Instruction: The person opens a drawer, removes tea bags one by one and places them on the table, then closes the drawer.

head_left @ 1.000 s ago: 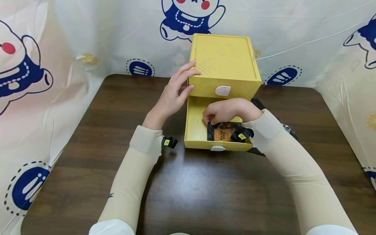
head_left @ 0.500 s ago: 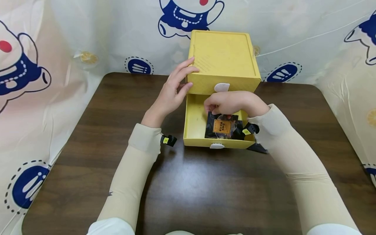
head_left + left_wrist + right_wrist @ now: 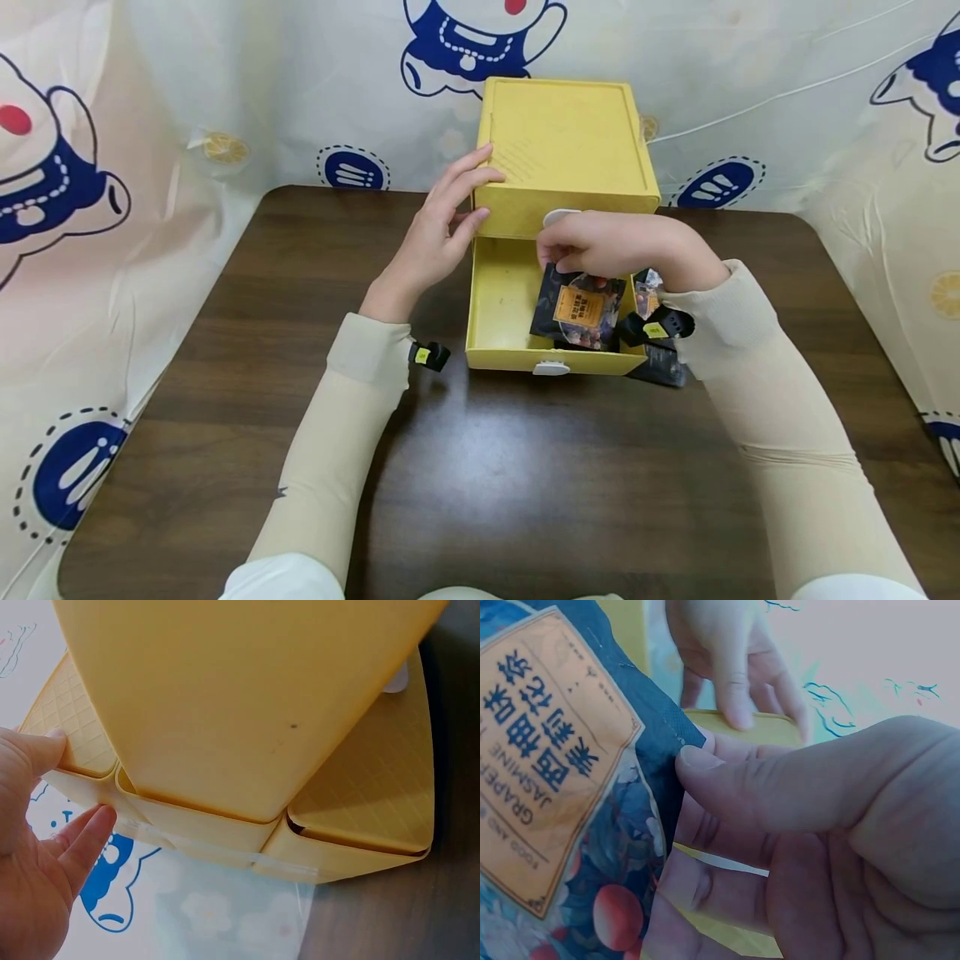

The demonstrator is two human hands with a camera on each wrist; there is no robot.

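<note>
A two-tier yellow drawer box [image 3: 566, 137] stands at the back of the table, its lower drawer [image 3: 498, 308] pulled out. At the box's left front corner rests my left hand [image 3: 441, 229], fingers extended over the top edge and thumb near the front. In the left wrist view, the left hand [image 3: 37, 847] lies along the box's edge. My right hand [image 3: 618, 242] pinches the upper corner of a dark tea packet [image 3: 579, 308] over the drawer. The right wrist view shows the tea packet's orange label [image 3: 551, 750] reading grapefruit jasmine, gripped by thumb and fingers.
Another dark packet shows beneath the held one in the drawer. More dark packets [image 3: 662, 365] lie on the brown table [image 3: 480, 467], right of the box. A white patterned curtain [image 3: 300, 92] hangs around the table.
My right hand has lifted the tea packet up and to the right from the drawer, where it lay lower before. The left hand has stayed at the box's corner.
</note>
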